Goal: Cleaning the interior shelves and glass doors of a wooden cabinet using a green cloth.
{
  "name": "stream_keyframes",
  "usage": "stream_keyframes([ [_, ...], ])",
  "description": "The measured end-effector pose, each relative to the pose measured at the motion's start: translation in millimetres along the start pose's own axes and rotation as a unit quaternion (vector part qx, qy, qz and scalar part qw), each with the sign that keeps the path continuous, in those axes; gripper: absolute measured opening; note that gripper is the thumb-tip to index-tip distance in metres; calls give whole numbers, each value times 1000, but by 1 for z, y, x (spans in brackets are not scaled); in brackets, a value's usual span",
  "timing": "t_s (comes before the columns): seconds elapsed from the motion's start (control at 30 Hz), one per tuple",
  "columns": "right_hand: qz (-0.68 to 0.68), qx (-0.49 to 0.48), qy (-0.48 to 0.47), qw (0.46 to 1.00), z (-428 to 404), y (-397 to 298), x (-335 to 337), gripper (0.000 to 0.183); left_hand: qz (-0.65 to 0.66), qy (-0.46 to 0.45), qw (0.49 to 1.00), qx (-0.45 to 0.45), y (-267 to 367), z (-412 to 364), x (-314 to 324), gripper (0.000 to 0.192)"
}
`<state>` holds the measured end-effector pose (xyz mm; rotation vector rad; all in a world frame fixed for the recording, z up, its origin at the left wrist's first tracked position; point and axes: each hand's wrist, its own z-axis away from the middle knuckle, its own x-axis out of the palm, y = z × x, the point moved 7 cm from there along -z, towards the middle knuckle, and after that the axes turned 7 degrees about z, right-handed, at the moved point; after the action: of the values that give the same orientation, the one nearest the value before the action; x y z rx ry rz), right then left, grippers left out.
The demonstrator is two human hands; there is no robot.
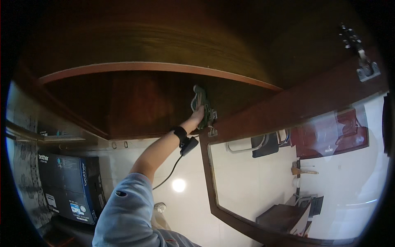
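Observation:
My left hand (pixel 197 115) reaches into a dark brown wooden cabinet with a grey-green cloth (pixel 202 95) in its grip. The cloth lies close to the cabinet's right inner side, by a metal hinge (pixel 213 131), and covers part of the fingers. A black band with a small black box and a cable is on the wrist. Above the hand runs the reddish front edge of a shelf (pixel 148 66). The cabinet's wood-framed glass door (pixel 213 185) stands open at the right. My right hand is out of view.
Another metal hinge (pixel 367 69) is at the upper right. At the lower left stands a dark Brother box (pixel 61 185). Chairs, a dark red piece of furniture (pixel 330 136) and a brown table (pixel 277 217) show through the door glass. A shoe (pixel 160 207) rests on the pale floor.

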<state>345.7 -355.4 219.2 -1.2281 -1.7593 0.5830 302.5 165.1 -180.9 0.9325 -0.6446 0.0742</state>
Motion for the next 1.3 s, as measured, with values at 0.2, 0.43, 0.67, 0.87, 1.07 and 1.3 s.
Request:
stream_keyframes([
  [0.2, -53, 49, -10, 997, 13, 18, 24, 68, 361, -293, 884, -43, 22, 80, 6, 44],
  [0.43, 89, -68, -182, 977, 24, 16, 45, 79, 351, -233, 906, -47, 73, 244, 10, 49],
  [0.67, 165, -200, -245, 934, 66, -7, 0, 48, 343, -250, 904, -49, 109, 406, 51, 78],
  [0.87, 79, -51, -583, 807, 138, 16, 17, 31, 262, -242, 934, 14, 118, 492, 87, 66],
  [1.07, -196, 283, -679, 648, 209, 28, 37, 58, 161, -338, 927, 12, 83, 546, 113, 47],
  [1.3, -358, 520, -502, 591, 218, 1, 52, 61, 165, -377, 911, 37, 87, 566, 121, 50],
])
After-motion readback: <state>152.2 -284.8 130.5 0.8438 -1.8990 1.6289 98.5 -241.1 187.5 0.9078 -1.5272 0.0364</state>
